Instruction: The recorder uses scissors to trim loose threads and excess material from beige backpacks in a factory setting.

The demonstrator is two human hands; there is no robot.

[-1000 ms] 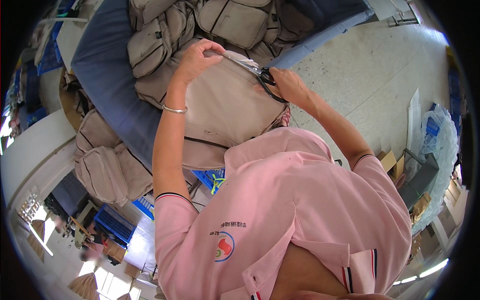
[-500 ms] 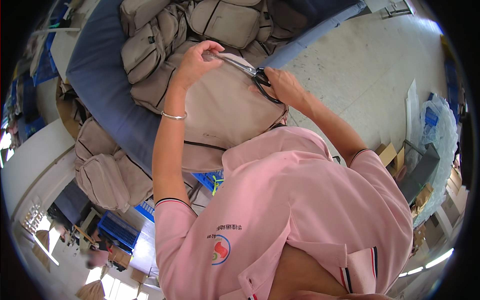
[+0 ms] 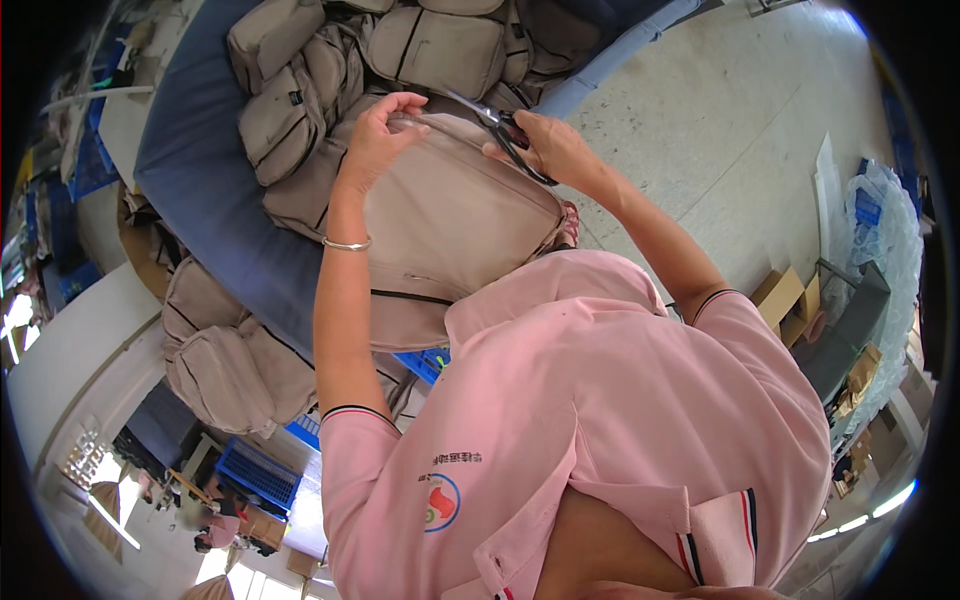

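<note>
A large beige backpack with dark trim lies in front of me. At its far left edge, my left hand has thumb and curled fingers around the fabric; a bangle circles that wrist. My right hand grips the black handles of a pair of scissors above the far right edge of the backpack. The metal blades point up and left, past the bag's rim and a short way from my left fingertips. Whether the blades touch any thread is too small to tell.
Several more beige backpacks are heaped beyond, inside a big blue fabric-sided bin. Other backpacks sit at the left above blue crates. Cardboard boxes and clear plastic wrap stand at the right. Another person is far off, lower left.
The scissors have swung up and slightly left, their tips leaving my left fingertips and passing over the bag's far edge. My left hand stays at that edge, shifted slightly.
</note>
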